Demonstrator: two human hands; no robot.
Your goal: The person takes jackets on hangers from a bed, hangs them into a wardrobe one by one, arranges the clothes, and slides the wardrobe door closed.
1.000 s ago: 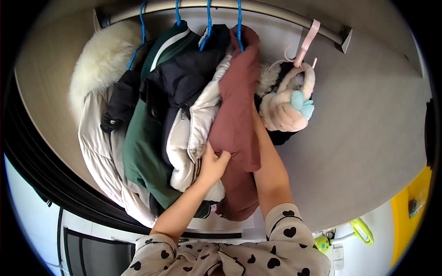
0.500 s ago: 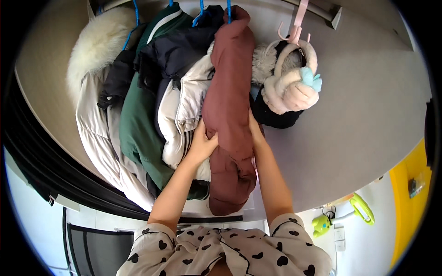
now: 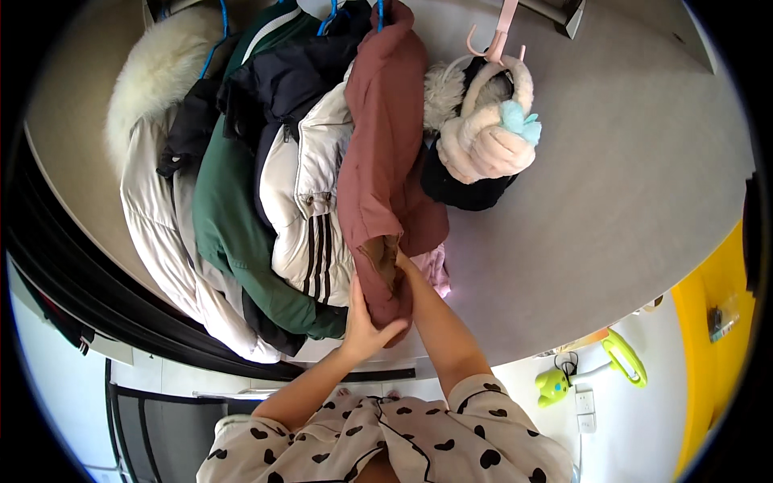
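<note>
The left hand (image 3: 367,331) and right hand (image 3: 402,262) have been moved to the near end of the maroon fabric jacket (image 3: 382,165), hung beyond them. Its cloth is clasped at left; the right fingers are hidden, their grip cannot be told.

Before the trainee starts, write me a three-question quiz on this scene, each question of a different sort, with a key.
1. Multiple choice: which garment does the left hand hold?
A) green jacket
B) reddish-brown coat
C) white jacket
2. True or false: the fluffy cream piece hangs to the right of that coat in the picture.
3. Short answer: what colour is the hanger hook at the top of that coat?

Key: 1 B; 2 True; 3 Blue
</note>
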